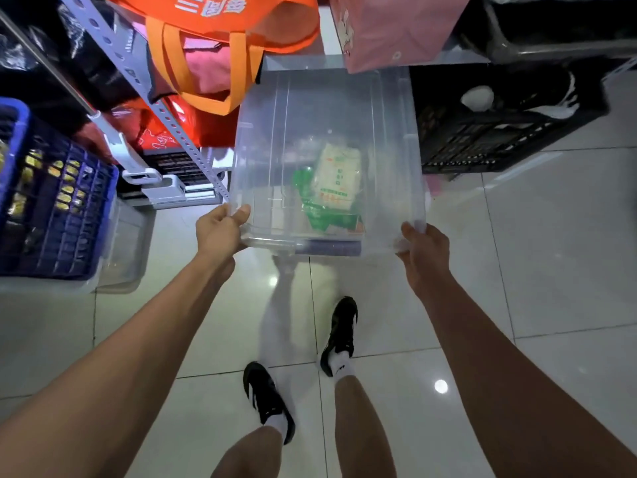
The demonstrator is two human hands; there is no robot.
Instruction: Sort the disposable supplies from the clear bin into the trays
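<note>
Both hands hold the clear bin (pixel 327 139) by its near rim, lifted above the tiled floor (pixel 551 270); the left hand (pixel 220 229) grips the near left corner, its thumb hooked over the edge and its fingers curled underneath; the right hand (pixel 425 253) clasps the near right corner, thumb on the rim and fingers wrapped under the lip where they are mostly hidden; the bin's far end reaches in under a pink bag (pixel 389 29) that hangs above it; inside the bin, toward its near right part, lies a pale packet with green print (pixel 339 175), partly over a green wrapper (pixel 319 212), and their exact contents cannot be told through the hazy plastic; a dark, long object (pixel 327 248) shows along the bin's near edge, seen through the wall; to the left of the bin a grey perforated shelf post (pixel 165 112) slants across the view, with an orange tote bag (pixel 220 36) beside it and red bags (pixel 172 129) below; at far left a blue crate (pixel 58 194) with yellow-labelled items stands on a clear lidded container (pixel 120 263); to the right of the bin a black crate (pixel 499 132) sits on the floor; below the bin the person's black shoes (pixel 339 334) with white socks stand on the tiles.
</note>
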